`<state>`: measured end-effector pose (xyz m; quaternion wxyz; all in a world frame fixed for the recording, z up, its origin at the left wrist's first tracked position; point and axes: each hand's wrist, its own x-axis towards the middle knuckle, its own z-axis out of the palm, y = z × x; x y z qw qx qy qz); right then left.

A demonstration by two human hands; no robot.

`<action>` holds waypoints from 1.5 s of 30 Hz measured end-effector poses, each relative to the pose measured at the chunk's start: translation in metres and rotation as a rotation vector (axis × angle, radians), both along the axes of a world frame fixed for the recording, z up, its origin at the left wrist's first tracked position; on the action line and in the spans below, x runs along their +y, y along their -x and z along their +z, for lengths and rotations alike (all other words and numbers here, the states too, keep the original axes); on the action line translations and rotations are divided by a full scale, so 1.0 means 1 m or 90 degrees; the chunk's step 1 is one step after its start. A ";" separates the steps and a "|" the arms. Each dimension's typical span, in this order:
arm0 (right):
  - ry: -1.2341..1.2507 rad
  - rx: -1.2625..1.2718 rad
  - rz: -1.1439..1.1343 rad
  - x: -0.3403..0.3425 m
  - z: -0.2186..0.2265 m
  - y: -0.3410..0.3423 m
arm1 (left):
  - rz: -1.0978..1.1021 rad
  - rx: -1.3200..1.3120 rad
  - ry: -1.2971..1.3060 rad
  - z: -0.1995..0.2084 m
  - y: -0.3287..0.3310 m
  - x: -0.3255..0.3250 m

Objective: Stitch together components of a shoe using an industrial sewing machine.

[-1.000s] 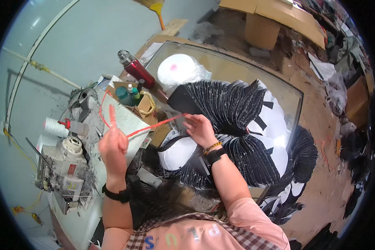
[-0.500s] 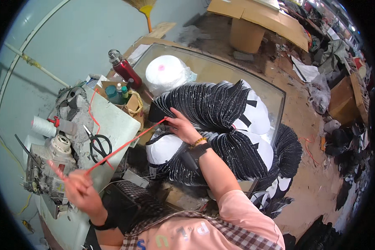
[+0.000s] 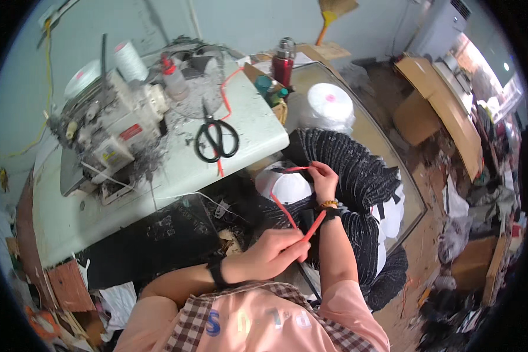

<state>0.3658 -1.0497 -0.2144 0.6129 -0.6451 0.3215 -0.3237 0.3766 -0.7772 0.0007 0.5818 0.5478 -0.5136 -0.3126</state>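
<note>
- The left hand, at the lower middle of the frame, is curled narrow, its thumb and fingers holding the red strip; a short tail pokes out past the thumb.
- The right hand, right of centre, has its thumb and fingers pinched on another part of the same strip.
- Between the two hands the strip hangs bent and crosses in front of a white cup piece; whether it touches or goes around the cup cannot be told.
- Already done, by the look of it: the strip is in both hands.
- Not done, as far as shows: no knot or closed loop is visible in it, so the handling seems partway along.
- The upper stack of black-and-white cups and the lower stack fan out right of centre; a speck of red shows between them, too small to identify as a tie.
- At the upper middle left, black-handled scissors lie untouched on the pale bench, across a second red strip.
- The sewing machine, upper left, has no hand on it.
</note>
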 end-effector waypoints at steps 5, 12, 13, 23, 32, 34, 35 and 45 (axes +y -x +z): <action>0.106 -0.096 -0.141 0.004 0.027 0.015 | 0.154 0.004 -0.131 0.053 -0.042 0.140; 0.194 -0.032 -0.047 0.053 0.137 0.025 | 1.040 0.008 0.411 0.117 -0.035 0.412; 0.172 -0.031 0.017 0.061 0.160 0.031 | 0.999 0.030 0.460 0.127 -0.018 0.464; 0.296 0.306 0.793 0.195 0.300 -0.022 | 1.396 -0.234 0.538 0.147 0.273 0.689; 0.548 -0.295 1.080 0.446 0.393 -0.095 | 1.611 -0.138 0.117 0.126 0.212 0.539; 0.517 -0.307 1.302 0.535 0.393 -0.082 | 1.557 -0.081 0.098 0.118 0.199 0.525; 0.383 -0.357 1.384 0.587 0.381 -0.065 | 1.530 -0.032 0.096 0.113 0.196 0.521; -0.196 -0.107 1.724 0.872 0.328 0.122 | 1.727 -0.325 -0.080 0.080 0.267 0.602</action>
